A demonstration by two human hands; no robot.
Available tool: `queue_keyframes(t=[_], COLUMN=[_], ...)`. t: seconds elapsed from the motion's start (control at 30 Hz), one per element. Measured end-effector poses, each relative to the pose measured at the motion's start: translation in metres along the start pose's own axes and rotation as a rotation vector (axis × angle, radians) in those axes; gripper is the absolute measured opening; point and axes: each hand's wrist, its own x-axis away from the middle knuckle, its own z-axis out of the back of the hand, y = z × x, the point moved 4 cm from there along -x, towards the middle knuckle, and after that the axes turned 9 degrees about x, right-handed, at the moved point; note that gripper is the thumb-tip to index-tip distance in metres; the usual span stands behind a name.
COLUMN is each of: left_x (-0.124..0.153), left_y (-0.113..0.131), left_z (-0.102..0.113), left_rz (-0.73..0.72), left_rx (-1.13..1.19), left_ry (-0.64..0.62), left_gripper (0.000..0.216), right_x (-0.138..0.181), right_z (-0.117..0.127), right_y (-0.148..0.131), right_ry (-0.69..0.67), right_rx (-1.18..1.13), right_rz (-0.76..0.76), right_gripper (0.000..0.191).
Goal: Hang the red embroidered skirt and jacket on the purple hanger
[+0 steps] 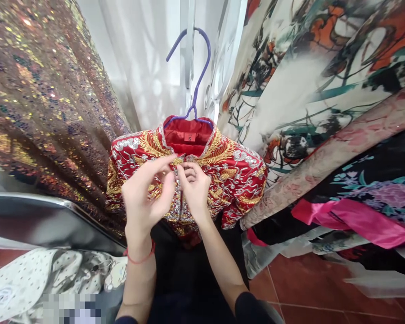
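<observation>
Both hands meet at the middle of the frame, on the front opening of a red embroidered jacket (222, 166) just below its collar. Left hand (146, 195) has its fingers curled and its thumb and forefinger pinched on the jacket's beaded front edge; a red string bracelet (140, 258) circles its wrist. Right hand (194, 189) is likewise curled, fingertips closed on the same edge, touching the left. Jacket hangs on a purple hanger (197, 72) at center top. Sequined fabric (37, 99) fills the upper left, printed floral cloth (307, 67) the upper right, a pink sash (351, 218) lies right.
</observation>
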Motion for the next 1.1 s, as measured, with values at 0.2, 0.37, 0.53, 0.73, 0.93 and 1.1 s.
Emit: queue_keyframes(t=[0.2, 0.37, 0.53, 0.73, 0.93, 1.1], left_x=[-0.020, -0.015, -0.008, -0.007, -0.006, -0.005], left_y=[-0.035, -0.031, -0.018, -0.020, -0.028, -0.037], left_z=[-0.028, -0.026, -0.019, -0.022, -0.028, -0.030], left_rz=[-0.066, -0.164, -0.212, -0.171, -0.146, -0.087], left_rx=[-0.281, -0.249, -0.214, -0.199, -0.195, -0.182], left_ry=[-0.198, -0.163, -0.155, -0.143, -0.038, 0.078], left_gripper=[0.016, 0.015, 0.010, 0.011, 0.007, 0.010], right_x=[-0.002, 0.001, 0.012, 0.010, 0.009, 0.020], right_z=[0.006, -0.001, 0.001, 0.010, 0.007, 0.000], right_y=[-0.004, -0.004, -0.012, -0.015, -0.008, 0.011], right_ry=[0.161, 0.193, 0.128, 0.036, -0.027, -0.074], right_rx=[0.230, 0.195, 0.007, -0.083, -0.147, -0.103], right_rz=[0.025, 0.008, -0.005, -0.041, -0.044, -0.103], right_gripper=[0.025, 0.022, 0.021, 0.030, 0.031, 0.034])
